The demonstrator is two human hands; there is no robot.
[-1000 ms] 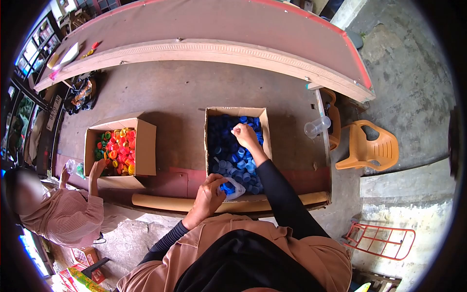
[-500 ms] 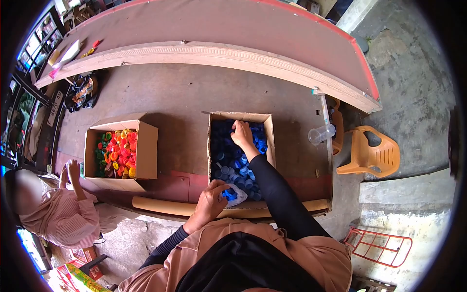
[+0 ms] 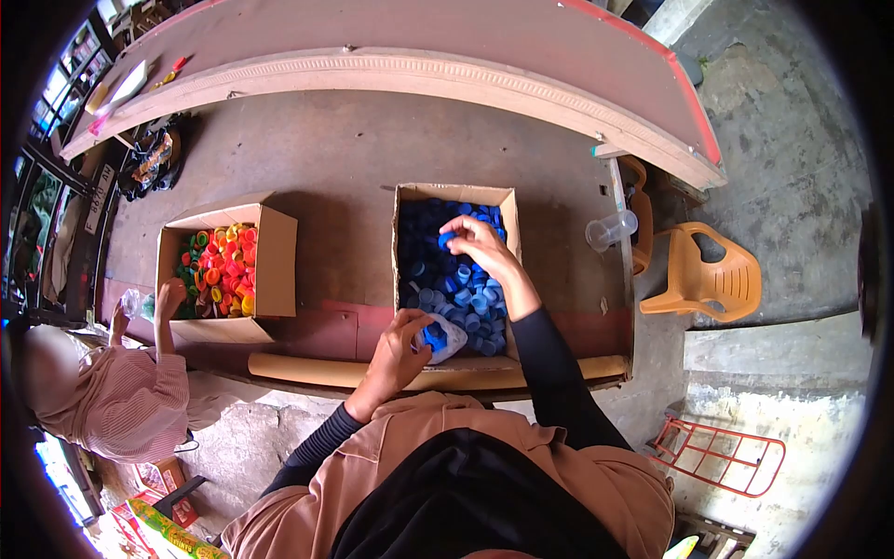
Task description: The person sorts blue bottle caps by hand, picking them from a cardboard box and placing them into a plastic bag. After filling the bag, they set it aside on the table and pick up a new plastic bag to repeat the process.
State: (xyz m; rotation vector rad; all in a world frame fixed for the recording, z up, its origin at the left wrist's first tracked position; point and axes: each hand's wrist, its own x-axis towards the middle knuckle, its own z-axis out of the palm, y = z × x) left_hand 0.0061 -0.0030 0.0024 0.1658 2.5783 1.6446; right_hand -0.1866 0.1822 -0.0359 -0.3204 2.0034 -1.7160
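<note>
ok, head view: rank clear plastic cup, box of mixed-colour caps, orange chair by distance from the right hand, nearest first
1. Clear plastic cup: just right of the right hand, at the table's edge beside the box of blue caps.
2. Orange chair: further right, off the table on the floor.
3. Box of mixed-colour caps: far left, by the other person's hand.

So the table (image 3: 354, 158) is a dark brown, pretty worn top with a pale moulded raised edge along the far side. Sitting right on it: a cardboard box of blue caps (image 3: 453, 197) around the middle, another open box of mixed red, orange and green caps (image 3: 277, 261) over to the left, well apart from the first. A long cardboard tube (image 3: 307, 371) lies along the near edge, and a clear plastic cup (image 3: 610, 229) is tipped over at the right edge.
</note>
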